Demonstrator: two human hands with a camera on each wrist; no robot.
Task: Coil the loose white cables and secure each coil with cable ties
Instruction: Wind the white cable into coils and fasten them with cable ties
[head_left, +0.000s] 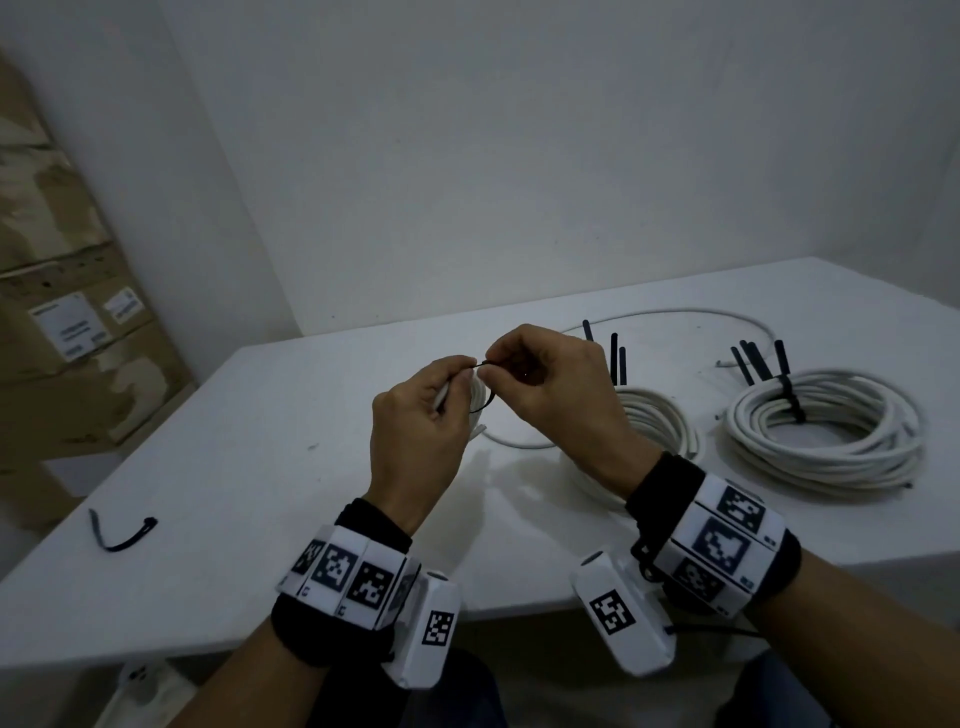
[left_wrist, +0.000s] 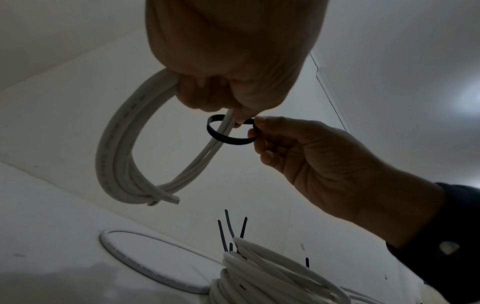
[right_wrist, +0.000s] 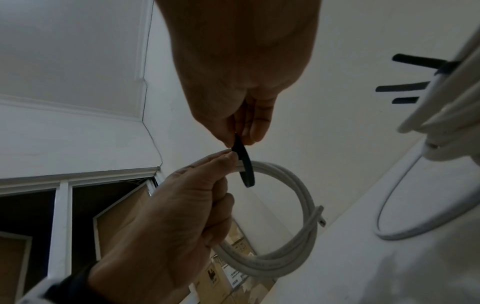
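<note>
A white table (head_left: 270, 467) is standing against a plain pale wall, with stacked cardboard boxes (head_left: 67, 312) leaning at the left. The head view is showing what the wrist views are not — a spare black cable tie (head_left: 122, 535) lying alone near the table's left edge, and two finished coils, the middle coil (head_left: 657, 421) and the far-right coil (head_left: 826, 436), each bristling with black tie tails. The left hand (head_left: 415, 436) is gripping a small coil of white cable (left_wrist: 122, 156), fingers curled round its bundled strands, the coil hanging below the fist with a cut end poking out at the bottom. The right hand (head_left: 550, 384) is pinching the black cable tie (left_wrist: 228, 133) between thumb and forefinger, just beside the left fingertips. Only the left wrist view is making the loop plain — the tie is circling the strands loosely, directly under the left fingers. In the right wrist view the tie (right_wrist: 245, 166) is crossing the cable (right_wrist: 285, 216) edge-on.
</note>
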